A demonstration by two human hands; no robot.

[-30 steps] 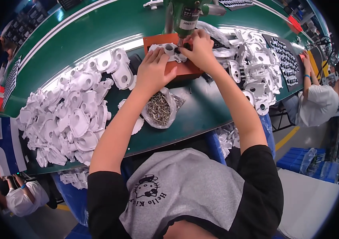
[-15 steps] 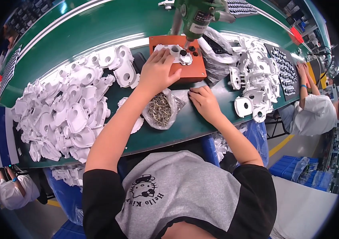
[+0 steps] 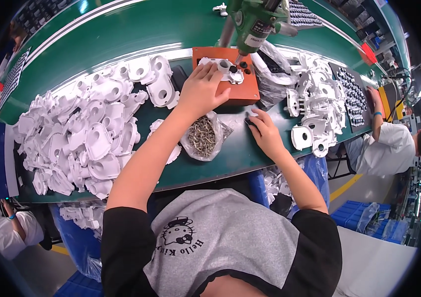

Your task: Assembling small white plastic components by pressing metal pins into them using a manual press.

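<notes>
A white plastic housing [image 3: 224, 65] with round openings lies on the orange fixture block [image 3: 240, 95], and a black round insert [image 3: 233, 70] sits in it. Over the left part of the housing lies my left hand [image 3: 201, 90], its fingers stretched out and its thumb apart. The green press [image 3: 254, 24] stands above, its tip close to the insert. My right hand [image 3: 267, 132] is in front of the block, with a small black part [image 3: 249, 121] between thumb and fingers. Between my arms is an open plastic bag of metal screws [image 3: 201, 138].
A large heap of white housings [image 3: 86, 128] covers the left of the green table; another pile [image 3: 314, 99] is at the right. A clear bag with black parts [image 3: 272, 69] stands beside the block. Farther right are a tray of small parts [image 3: 351, 91] and a co-worker's arm [image 3: 378, 106].
My right hand has shifted slightly to the right and its fingers have lifted, so the small black part shows. My left hand stays on the housing. The whole view has shifted a little.
</notes>
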